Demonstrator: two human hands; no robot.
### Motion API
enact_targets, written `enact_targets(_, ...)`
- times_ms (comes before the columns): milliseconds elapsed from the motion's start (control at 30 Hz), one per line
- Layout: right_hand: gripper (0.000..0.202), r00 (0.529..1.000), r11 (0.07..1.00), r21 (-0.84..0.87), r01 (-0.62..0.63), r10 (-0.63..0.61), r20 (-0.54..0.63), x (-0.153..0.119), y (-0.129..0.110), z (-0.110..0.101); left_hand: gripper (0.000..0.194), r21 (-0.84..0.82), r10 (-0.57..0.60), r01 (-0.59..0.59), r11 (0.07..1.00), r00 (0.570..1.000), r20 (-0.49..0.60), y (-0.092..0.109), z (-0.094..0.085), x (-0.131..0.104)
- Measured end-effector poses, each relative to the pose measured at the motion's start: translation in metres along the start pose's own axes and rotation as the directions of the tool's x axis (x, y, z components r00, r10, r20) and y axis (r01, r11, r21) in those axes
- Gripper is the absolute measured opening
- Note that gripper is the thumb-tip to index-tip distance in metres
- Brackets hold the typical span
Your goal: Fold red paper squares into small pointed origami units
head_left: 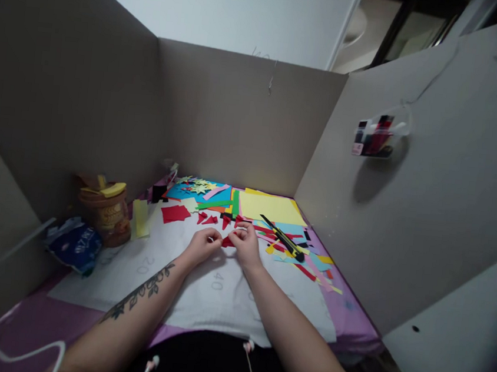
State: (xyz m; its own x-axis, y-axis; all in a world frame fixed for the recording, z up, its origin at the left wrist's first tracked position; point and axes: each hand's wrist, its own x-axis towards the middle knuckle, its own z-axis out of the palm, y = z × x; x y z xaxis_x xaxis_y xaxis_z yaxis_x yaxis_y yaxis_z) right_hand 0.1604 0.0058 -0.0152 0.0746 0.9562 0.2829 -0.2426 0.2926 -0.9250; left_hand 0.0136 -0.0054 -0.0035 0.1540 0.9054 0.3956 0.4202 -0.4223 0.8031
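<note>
Between my two hands is a small piece of red paper (227,242), partly covered by the fingers. My left hand (203,245) pinches its left side, and my right hand (245,243) has thumb and fingers closed on its other side. Just beyond the hands lies a row of small folded red paper pieces (210,220). To their left rest some flat red paper squares (175,214). A black and yellow utility knife (285,239) lies among paper strips to the right of my right hand.
Yellow paper sheets (273,208) and a blue sheet (178,193) bearing pale paper stars (204,186) lie at the back. On the left stand a brown tub (107,212) and a blue packet (74,244). Grey panels (246,121) enclose the table; a clear container (380,135) hangs at right.
</note>
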Motion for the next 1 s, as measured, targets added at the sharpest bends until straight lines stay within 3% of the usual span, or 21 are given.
enact_targets(467,0.039,0.993,0.997,0.068,0.02,-0.012,-0.12,0.012,0.003,-0.012,0.013,-0.063,-0.043,0.041,0.997,0.999,-0.027,-0.002,-0.001,0.0)
enact_targets(600,0.043,1.0,0.993,-0.118,-0.027,0.028,0.008,0.008,0.005,-0.011,0.014,-0.085,-0.083,0.076,0.993,0.994,-0.075,-0.001,-0.003,0.002)
enact_targets(700,0.028,0.994,0.966,-0.254,-0.048,0.073,0.087,0.005,0.005,-0.008,0.015,-0.083,-0.078,0.071,0.994,0.994,-0.073,-0.001,-0.003,0.003)
enact_targets(800,0.017,0.994,0.952,-0.306,0.002,0.031,0.103,0.004,0.004,-0.008,0.016,-0.083,-0.072,0.069,0.994,0.997,-0.037,-0.002,-0.002,0.003)
enact_targets(1000,0.013,0.993,0.943,-0.324,0.07,-0.034,0.115,0.004,0.005,-0.01,0.017,-0.053,-0.067,0.067,0.996,0.998,0.008,-0.004,0.001,0.0)
